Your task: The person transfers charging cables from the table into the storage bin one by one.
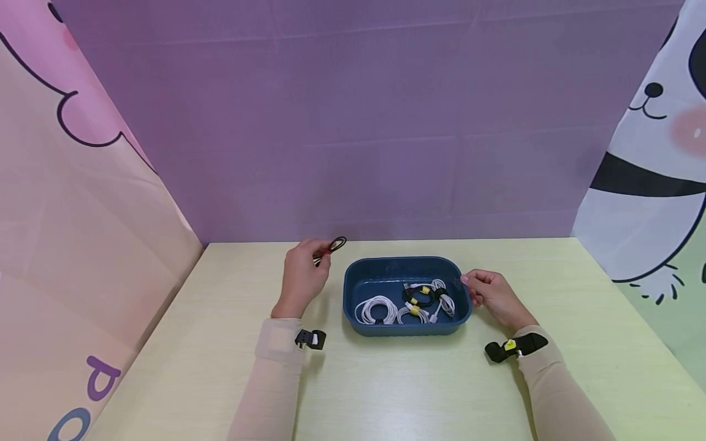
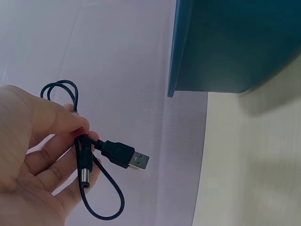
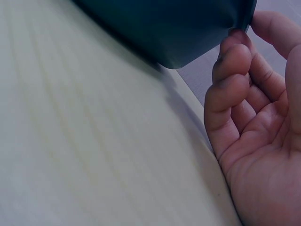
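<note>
Left of the blue plastic basket (image 1: 402, 330), my left hand (image 1: 304, 275) pinches a coiled black USB cable (image 2: 117, 152) between thumb and fingers. A red tie (image 2: 81, 131) binds the coil, seen close up in the left wrist view. From it stick out a USB plug and a round barrel plug (image 2: 85, 176). My right hand (image 1: 493, 297) grips the basket's right rim between thumb and index finger, the other fingers curled beneath. Inside the basket lie a white cable coil (image 1: 361, 313) at the left, and black and white bundled cables (image 1: 445, 304) at the right.
The pale wooden table (image 1: 397, 386) carries the basket. A purple cloth (image 1: 358, 122) hangs behind its back edge. Printed cloth panels (image 1: 66, 245) stand along the left and right sides. Each sleeve wears a small black wrist camera (image 1: 311, 339).
</note>
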{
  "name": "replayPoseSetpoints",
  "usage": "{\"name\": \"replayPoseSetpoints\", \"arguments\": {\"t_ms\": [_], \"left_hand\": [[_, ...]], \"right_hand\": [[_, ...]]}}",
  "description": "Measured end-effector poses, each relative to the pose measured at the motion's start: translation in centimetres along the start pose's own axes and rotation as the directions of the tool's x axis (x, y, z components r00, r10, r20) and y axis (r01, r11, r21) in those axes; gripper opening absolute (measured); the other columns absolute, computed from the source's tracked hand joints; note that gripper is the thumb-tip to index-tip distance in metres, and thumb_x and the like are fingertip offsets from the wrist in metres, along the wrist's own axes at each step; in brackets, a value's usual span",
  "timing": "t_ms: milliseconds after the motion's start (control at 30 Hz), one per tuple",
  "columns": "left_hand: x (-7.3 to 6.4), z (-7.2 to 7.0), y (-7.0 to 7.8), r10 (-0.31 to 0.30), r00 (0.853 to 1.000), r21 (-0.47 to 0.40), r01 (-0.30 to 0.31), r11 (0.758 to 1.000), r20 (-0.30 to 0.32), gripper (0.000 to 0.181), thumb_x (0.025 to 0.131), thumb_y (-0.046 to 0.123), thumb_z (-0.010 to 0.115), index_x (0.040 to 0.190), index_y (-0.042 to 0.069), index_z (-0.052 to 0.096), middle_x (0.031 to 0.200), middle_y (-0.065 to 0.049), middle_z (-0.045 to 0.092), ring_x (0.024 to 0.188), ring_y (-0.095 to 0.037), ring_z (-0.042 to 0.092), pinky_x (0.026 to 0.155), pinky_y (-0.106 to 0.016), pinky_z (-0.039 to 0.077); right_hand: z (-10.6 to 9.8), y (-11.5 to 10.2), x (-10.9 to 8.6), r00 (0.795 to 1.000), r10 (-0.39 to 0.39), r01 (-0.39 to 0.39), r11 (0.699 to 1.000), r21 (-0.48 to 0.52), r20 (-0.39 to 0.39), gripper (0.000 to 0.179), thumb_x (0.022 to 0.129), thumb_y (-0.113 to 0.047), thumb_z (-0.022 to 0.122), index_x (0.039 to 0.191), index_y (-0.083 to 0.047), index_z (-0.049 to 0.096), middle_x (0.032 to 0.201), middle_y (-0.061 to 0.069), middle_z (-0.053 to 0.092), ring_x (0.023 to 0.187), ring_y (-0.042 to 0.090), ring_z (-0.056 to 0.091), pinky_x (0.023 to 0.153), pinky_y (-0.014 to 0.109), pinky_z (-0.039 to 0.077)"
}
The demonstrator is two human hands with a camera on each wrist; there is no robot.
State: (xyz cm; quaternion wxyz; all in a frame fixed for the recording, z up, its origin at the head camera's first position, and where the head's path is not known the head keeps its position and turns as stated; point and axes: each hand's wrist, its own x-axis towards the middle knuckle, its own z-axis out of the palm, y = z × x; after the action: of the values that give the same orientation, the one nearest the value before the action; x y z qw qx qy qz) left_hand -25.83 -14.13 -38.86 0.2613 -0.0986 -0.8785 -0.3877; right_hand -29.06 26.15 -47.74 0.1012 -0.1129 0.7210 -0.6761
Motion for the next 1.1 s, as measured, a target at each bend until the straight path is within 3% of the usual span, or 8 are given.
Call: {"name": "replayPoseSetpoints", "arguments": {"t_ms": [733,1100], "left_hand": [[-0.2,0.3,0.8,-0.025,0.999,0.024,0.024,0.999,0.028,0.026,0.092,0.000,0.069,0.118,0.003,0.074,0.104,-0.014,0.075,0.092,-0.029,0.072,0.086,-0.043,0.057],[-0.3,0.4,1.1,-0.022,0.999,-0.020,0.022,1.000,0.024,0.033,0.092,-0.002,0.070,0.124,0.006,0.068,0.098,-0.013,0.076,0.091,-0.029,0.071,0.088,-0.045,0.058]], "right_hand": [[-0.1,0.2,0.1,1.000,-0.008,0.008,1.000,0.012,0.010,0.018,0.104,-0.022,0.060,0.090,-0.015,0.069,0.068,-0.008,0.054,0.058,0.007,0.052,0.058,0.021,0.048],[-0.1,0.2,0.1,1.000,-0.003,0.003,1.000,0.009,0.009,0.018,0.104,-0.023,0.060,0.091,-0.014,0.069,0.068,-0.008,0.054,0.058,0.007,0.052,0.058,0.021,0.049]]}}
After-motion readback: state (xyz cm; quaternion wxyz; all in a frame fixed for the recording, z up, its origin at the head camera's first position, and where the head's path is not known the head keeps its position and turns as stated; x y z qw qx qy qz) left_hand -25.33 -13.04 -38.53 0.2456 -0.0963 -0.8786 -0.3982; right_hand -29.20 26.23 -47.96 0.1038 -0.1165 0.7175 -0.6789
